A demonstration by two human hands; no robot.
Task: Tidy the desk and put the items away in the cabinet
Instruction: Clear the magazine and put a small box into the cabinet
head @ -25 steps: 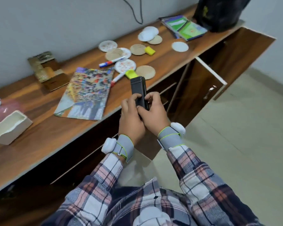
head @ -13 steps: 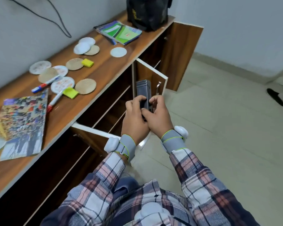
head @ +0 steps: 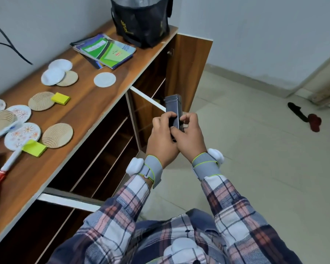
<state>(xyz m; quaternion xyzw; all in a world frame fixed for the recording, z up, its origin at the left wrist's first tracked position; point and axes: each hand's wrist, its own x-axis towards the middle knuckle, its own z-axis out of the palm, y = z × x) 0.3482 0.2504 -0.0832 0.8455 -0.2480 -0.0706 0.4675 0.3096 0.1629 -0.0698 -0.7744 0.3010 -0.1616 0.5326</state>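
Note:
A dark rectangular box (head: 173,106) is held upright in front of me, off the desk, beside the open cabinet. My left hand (head: 161,141) grips its left side and my right hand (head: 190,139) grips its right side and lower end, fingers curled round it. The wooden desk (head: 95,103) lies to the left, with the cabinet shelves (head: 111,141) below it and an open cabinet door (head: 147,113) just left of the box. Several round coasters (head: 57,132), two yellow sticky pads (head: 34,148) and markers (head: 10,162) lie on the desktop.
Green booklets (head: 105,50) and a black bag (head: 141,20) sit at the desk's far end. A second open door (head: 187,71) stands beyond the box. A black cable (head: 10,46) hangs on the wall. Shoes (head: 305,119) lie on the tiled floor at right.
The view has swung right, away from the desktop toward the cabinet's open doors and the floor. Both hands keep hold of the dark box, now carried off the desk edge.

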